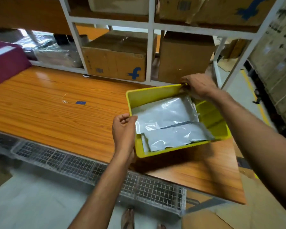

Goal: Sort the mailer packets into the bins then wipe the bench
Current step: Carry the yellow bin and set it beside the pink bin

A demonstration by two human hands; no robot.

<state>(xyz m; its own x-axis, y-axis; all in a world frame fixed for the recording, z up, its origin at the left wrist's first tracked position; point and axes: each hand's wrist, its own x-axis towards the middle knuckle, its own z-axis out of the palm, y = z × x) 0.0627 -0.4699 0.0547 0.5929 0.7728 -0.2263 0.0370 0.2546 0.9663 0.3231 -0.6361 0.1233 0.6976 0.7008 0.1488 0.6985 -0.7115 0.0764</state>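
Note:
A yellow plastic bin [153,94] sits tilted over the right part of the wooden bench [56,116]. Grey mailer packets [167,123] lie inside it, overlapping one another. My left hand [124,129] grips the bin's near left rim. My right hand [198,85] holds the far right corner of the rim. The bin looks lifted slightly, casting a shadow on the bench under its near edge.
A purple bin [5,63] stands at the bench's far left. A small blue card [81,102] and a bit of string [65,98] lie mid-bench. Cardboard boxes [116,61] fill the white rack behind. A wire-mesh tray [89,166] runs along the front edge.

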